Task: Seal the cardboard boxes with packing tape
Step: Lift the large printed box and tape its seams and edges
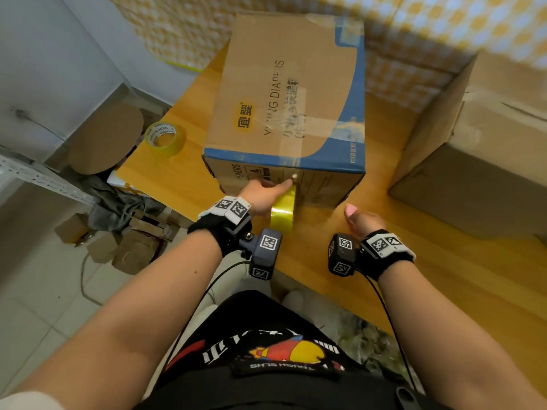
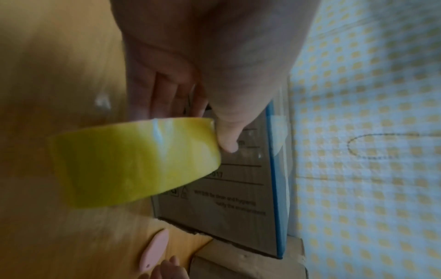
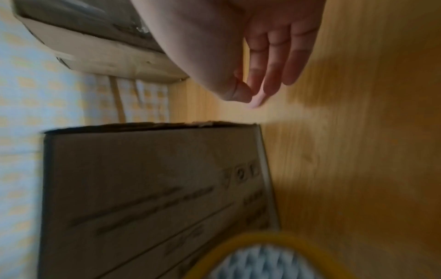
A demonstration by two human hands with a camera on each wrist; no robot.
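The printed brown cardboard diaper box [image 1: 284, 96] stands on the orange wooden table [image 1: 444, 276], with a strip of clear tape already laid across its top and down the near side. The left hand [image 1: 263, 196] holds the yellow roll of packing tape [image 1: 283, 210] against that near side, thumb pressing the tape down. The right hand [image 1: 365, 221] hovers beside the box, fingers loose, apparently holding nothing. Remaining: sever the tape; the plain cardboard box [image 1: 473, 161] to the right looks unfinished, though blur prevents certainty
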